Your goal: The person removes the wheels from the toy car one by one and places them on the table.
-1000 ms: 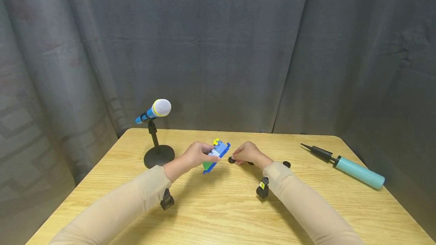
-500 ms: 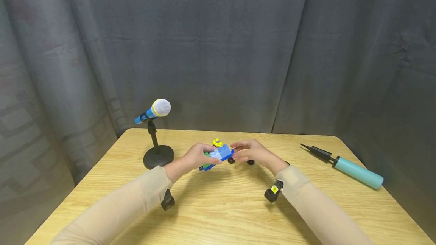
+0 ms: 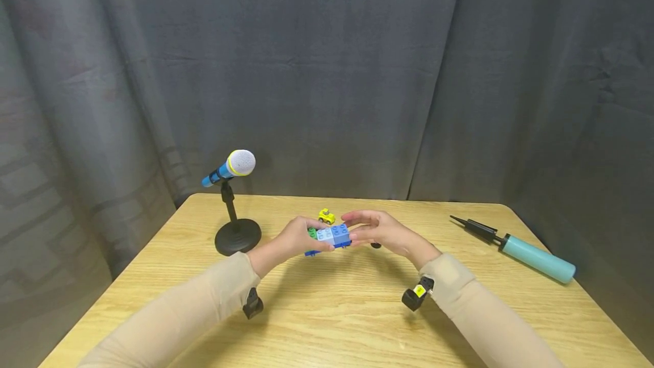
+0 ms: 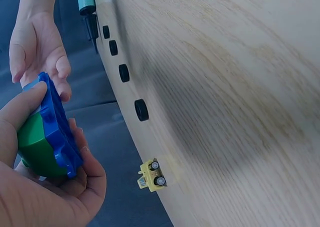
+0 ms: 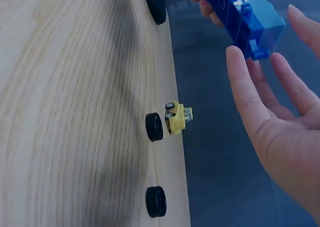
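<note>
My left hand (image 3: pixel 293 238) grips a toy-brick vehicle (image 3: pixel 333 235) above the table, its thumb along the near side. Green, pale blue and mid-blue studded bricks sit in a row on a dark blue base (image 4: pixel 59 122), which appears bare of wheels in the left wrist view. Facing the vehicle's right end is my right hand (image 3: pixel 386 233), fingers spread and nothing gripped; whether the fingertips touch the bricks I cannot tell. Several black toy wheels (image 4: pixel 141 110) stand in a line on the table, mostly hidden by the hands in the head view.
A small yellow toy car (image 3: pixel 326 216) stands beyond the hands, near the back edge. At the left is a blue microphone (image 3: pixel 230 167) on a black round-based stand (image 3: pixel 238 236). A teal hand pump (image 3: pixel 537 258) lies at the right. Grey curtains (image 3: pixel 327 84) hang behind the table.
The right hand has left a wheel on the table and moved up to the vehicle's end, its fingers spreading. The left hand has turned the vehicle from tilted to nearly level, studs up.
</note>
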The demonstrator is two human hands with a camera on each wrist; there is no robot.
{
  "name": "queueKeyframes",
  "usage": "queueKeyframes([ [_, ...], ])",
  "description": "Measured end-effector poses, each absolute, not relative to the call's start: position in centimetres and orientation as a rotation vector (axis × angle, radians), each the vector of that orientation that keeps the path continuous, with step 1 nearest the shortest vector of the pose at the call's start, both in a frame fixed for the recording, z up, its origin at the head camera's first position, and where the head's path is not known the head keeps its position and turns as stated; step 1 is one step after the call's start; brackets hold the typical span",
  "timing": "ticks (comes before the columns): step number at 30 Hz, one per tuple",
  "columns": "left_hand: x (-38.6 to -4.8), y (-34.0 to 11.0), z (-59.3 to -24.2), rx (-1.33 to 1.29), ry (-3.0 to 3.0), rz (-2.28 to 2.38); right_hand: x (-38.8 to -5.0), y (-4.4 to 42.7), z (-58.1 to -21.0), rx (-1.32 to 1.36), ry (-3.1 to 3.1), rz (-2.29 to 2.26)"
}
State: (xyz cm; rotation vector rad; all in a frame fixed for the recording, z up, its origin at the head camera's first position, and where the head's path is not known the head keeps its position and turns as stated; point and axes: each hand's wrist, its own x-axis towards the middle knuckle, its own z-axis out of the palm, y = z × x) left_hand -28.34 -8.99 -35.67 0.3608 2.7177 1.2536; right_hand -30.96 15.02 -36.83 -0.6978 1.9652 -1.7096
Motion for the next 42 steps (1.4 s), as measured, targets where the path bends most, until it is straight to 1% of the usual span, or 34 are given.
queueKeyframes([
  [7, -28.2, -8.7, -35.4, 0.415, 2.735, 1.217, -30.2, 14.8, -36.6, -0.638, 2.068, -1.704],
  [15, -28.0, -9.0, -35.4, 0.292, 2.666, 1.298, -29.5, 14.7, -36.4, -0.635, 2.184, -1.7],
  [24, -28.1, -11.1, -35.0, 0.34, 2.622, 1.51, -29.0, 14.8, -36.3, -0.539, 2.291, -1.785],
  [31, -28.2, -12.8, -35.3, 0.259, 2.533, 1.63, -29.0, 14.0, -36.8, -0.512, 2.33, -1.815],
  [42, -28.2, -14.7, -36.6, 0.22, 2.598, 1.578, -29.3, 11.7, -38.2, -0.487, 2.339, -1.792],
])
